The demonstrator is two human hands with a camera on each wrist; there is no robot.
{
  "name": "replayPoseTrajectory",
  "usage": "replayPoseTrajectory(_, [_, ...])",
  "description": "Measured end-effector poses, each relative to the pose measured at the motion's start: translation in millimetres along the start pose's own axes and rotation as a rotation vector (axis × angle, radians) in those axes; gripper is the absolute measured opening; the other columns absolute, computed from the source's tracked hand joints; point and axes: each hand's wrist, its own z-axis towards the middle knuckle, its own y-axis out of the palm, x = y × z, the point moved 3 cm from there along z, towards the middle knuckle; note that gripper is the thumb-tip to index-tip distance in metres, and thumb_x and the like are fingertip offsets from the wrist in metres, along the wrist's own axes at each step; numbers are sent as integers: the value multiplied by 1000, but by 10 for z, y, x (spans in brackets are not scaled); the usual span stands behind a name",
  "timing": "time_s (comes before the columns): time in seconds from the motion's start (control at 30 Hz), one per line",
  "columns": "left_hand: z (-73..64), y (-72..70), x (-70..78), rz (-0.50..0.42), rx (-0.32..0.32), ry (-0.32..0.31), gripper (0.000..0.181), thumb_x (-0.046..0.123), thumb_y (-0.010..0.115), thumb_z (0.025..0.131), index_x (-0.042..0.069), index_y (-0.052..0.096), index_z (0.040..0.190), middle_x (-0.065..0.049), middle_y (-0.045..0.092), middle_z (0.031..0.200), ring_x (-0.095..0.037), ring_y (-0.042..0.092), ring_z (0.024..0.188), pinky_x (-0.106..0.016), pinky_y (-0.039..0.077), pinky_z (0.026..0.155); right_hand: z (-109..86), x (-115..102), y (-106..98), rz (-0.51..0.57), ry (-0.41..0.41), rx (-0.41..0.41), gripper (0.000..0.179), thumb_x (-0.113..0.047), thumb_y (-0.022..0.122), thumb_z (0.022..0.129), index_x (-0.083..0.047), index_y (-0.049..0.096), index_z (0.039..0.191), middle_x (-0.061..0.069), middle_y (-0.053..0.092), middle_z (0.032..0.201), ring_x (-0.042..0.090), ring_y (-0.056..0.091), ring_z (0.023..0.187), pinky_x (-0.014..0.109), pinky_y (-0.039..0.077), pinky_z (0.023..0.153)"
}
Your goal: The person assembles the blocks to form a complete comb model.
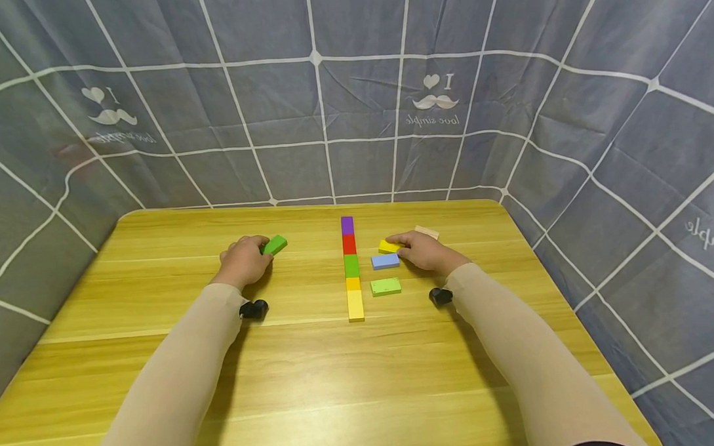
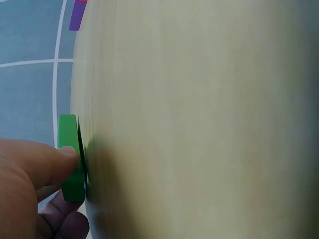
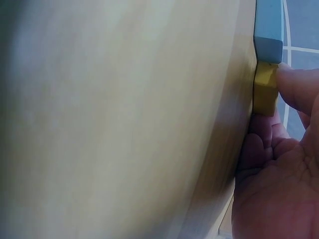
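Observation:
At the left of the table, my left hand (image 1: 244,260) pinches a green block (image 1: 275,245); in the left wrist view the thumb lies along the block (image 2: 72,164). Right of the middle, my right hand (image 1: 424,251) holds a yellow block (image 1: 388,246) between thumb and fingers. That yellow block (image 3: 266,89) appears close beside the blue one (image 3: 269,30) in the right wrist view. Between the hands runs a straight row of blocks: purple (image 1: 347,224), red (image 1: 348,243), green (image 1: 350,266), orange-yellow (image 1: 353,283) and pale yellow (image 1: 356,306).
A blue block (image 1: 385,261) and a light green block (image 1: 385,287) lie just right of the row. Behind the right hand sits a plain wooden piece (image 1: 427,232). Grey curtains (image 1: 359,105) with white lines enclose the wooden table (image 1: 315,388) at the back and sides.

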Motion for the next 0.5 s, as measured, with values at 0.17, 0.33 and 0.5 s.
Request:
replayPoseTrajectory(0.17, [-18,5,7,0,8,20,52,24,53,107,5,49,155,-28,51,150,-49,51,127,-60,34,99,-5,-15,-4,7,1,-3,48,-14,51,111,-15,49,159,13,47,164,36,39,155,54,33,126])
replayPoseTrajectory(0.33, [-49,10,31,1,16,40,52,25,53,107,4,49,155,-29,52,150,-50,51,129,-62,34,101,-13,-34,-9,7,3,-3,47,-13,51,111,-15,49,159,13,48,164,36,39,155,54,34,126])
replayPoseTrajectory(0.5, [-85,17,52,-2,10,61,51,25,53,108,5,49,155,-28,51,150,-50,49,134,-64,33,106,-14,-39,-10,9,7,-1,47,-13,51,111,-15,49,159,14,48,164,36,39,155,54,34,126])
